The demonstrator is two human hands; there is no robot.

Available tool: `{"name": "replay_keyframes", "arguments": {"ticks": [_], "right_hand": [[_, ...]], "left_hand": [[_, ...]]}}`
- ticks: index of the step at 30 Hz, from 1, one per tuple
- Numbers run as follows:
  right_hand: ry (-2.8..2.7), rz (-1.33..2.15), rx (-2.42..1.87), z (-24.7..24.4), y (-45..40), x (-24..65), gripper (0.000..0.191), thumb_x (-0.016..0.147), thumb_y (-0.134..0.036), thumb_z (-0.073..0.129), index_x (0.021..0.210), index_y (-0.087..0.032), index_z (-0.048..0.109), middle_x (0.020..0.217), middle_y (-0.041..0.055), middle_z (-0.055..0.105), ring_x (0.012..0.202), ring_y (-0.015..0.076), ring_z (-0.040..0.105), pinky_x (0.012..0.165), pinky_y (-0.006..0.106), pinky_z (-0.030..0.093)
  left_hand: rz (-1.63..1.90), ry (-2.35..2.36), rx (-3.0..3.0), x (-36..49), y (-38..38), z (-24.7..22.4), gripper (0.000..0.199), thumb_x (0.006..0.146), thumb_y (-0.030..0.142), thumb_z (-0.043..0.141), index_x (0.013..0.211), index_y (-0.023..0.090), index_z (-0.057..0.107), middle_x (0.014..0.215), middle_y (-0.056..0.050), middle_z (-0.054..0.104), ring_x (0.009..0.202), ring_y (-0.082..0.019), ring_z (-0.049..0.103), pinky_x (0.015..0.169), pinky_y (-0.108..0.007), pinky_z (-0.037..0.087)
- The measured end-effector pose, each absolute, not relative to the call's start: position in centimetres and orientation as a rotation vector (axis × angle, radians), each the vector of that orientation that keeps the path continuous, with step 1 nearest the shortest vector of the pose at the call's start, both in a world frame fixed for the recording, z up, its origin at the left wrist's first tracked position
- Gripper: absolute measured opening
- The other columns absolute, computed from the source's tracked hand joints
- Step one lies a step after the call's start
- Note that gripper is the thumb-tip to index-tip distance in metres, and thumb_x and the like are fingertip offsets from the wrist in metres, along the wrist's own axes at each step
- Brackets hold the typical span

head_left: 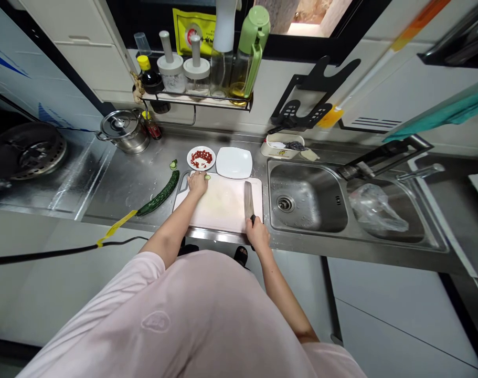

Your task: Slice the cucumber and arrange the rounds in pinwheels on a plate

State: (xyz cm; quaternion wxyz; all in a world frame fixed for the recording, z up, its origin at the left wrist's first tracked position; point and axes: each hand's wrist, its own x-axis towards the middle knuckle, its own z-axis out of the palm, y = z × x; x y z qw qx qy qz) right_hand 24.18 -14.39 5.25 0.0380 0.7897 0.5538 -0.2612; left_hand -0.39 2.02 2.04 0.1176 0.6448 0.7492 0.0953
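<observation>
My right hand (258,233) is wrapped round the black handle of a knife (248,199), whose blade lies over the right side of a white cutting board (223,205). At the board's upper left corner is my left hand (198,184), closed, with a small green cucumber piece (208,177) at its fingertips. A long dark green cucumber (160,195) lies on the steel counter left of the board. Small cut ends (173,164) sit above it. Behind the board are a white plate with chopped red pieces (201,158) and a bare white square plate (234,163).
A lidded steel pot (124,131) stands at the back left, near a stove (26,152). On the right is a double sink (307,197) holding a plastic bag (378,207). A rack (199,100) of bottles and jars hangs above the counter.
</observation>
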Motion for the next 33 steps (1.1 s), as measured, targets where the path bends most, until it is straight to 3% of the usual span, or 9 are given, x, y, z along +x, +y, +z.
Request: {"name": "replay_keyframes", "arguments": {"ticks": [14,23,33], "right_hand": [[1.687,-0.82,2.432,5.2,-14.3,24.2,0.042,0.096,-0.043,0.028,0.115,-0.016,0.054,0.102,0.0156,0.067,0.096,0.0268,0.063,0.08,0.036,0.043],[1.686,-0.817,2.417,5.3,-14.2,24.3,0.043,0.096,-0.044,0.026,0.115,-0.016,0.054,0.104,0.0154,0.066,0.097,0.0276,0.062,0.079,0.036,0.043],[1.686,-0.819,2.382,5.6,-14.0,24.4,0.044,0.097,-0.044,0.027,0.118,-0.017,0.053,0.107,0.0155,0.066,0.101,0.0258,0.062,0.082,0.034,0.043]], "left_hand": [[0.333,2.204,1.849,0.1,2.0,2.7,0.023,0.084,0.02,0.05,0.105,0.024,0.059,0.112,-0.011,0.059,0.108,-0.027,0.05,0.089,-0.038,0.034],[0.43,2.122,1.804,0.8,1.3,3.0,0.022,0.086,0.016,0.045,0.101,0.024,0.058,0.101,-0.005,0.067,0.099,-0.021,0.057,0.087,-0.034,0.034],[0.555,1.935,1.595,1.1,-2.6,2.4,0.021,0.081,0.023,0.054,0.1,0.024,0.064,0.083,0.0,0.069,0.081,-0.016,0.062,0.072,-0.025,0.042]]}}
